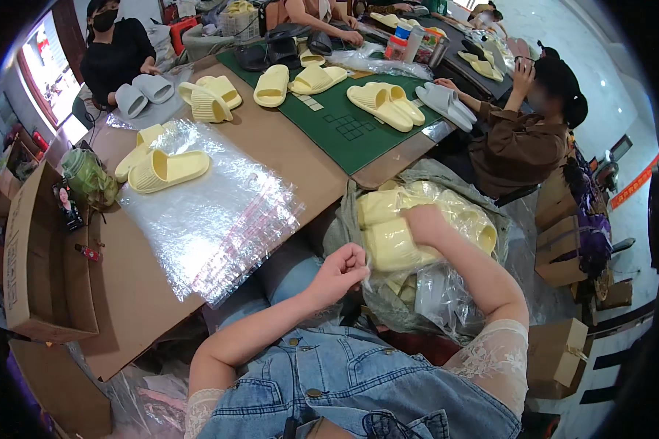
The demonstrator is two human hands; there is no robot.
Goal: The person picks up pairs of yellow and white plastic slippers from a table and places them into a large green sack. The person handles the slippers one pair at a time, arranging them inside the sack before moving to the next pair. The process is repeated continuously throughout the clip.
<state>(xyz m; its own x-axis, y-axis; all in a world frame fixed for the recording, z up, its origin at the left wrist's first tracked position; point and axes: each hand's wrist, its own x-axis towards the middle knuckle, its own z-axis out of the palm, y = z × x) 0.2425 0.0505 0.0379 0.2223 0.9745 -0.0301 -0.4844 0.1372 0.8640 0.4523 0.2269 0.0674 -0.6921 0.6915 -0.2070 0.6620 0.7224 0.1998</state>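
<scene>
Reaching with the right hand, fingers bent down, onto wrapped yellow slippers, smooth and rounded under glossy, wrinkled clear film; cannot tell whether gripping. Curling with the left hand near the film's edge, with thumb close to a bent forefinger; cannot tell whether pinching any film. Located, with the wrapped slippers, inside a slack, creased grey-green sack beside the table's edge. Showing farther out, on a flat brown tabletop, shiny flat plastic bags beneath ribbed-strap yellow slippers, and a smooth green mat. Bordered at left by an open cardboard box; flanked by a person in black and a person in brown, before a pale wall.
</scene>
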